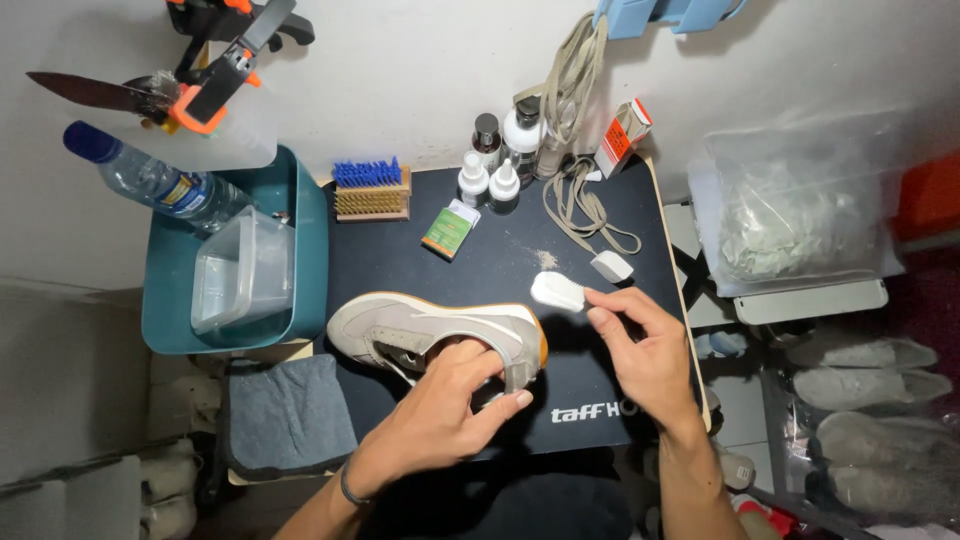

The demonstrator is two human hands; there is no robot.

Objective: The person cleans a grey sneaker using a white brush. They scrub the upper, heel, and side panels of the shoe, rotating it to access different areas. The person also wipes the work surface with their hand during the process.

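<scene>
Lying on its side across the middle of the dark table mat (pixel 600 215), a beige sneaker (pixel 430 330) with an orange-edged sole is being steadied by the left hand (pixel 445 410), fingers clamped around its collar and heel. The right hand (pixel 645 355) is pinching a small white eraser block (pixel 557 291) just beside the heel. Light and soft in the upper, stiffer at the sole, the shoe looks best gripped at the collar or sole edge; a wooden brush (pixel 371 192), small bottles (pixel 488 178) and loose laces (pixel 580 205) are sitting well behind, a teal bin (pixel 310 250) at left.
</scene>
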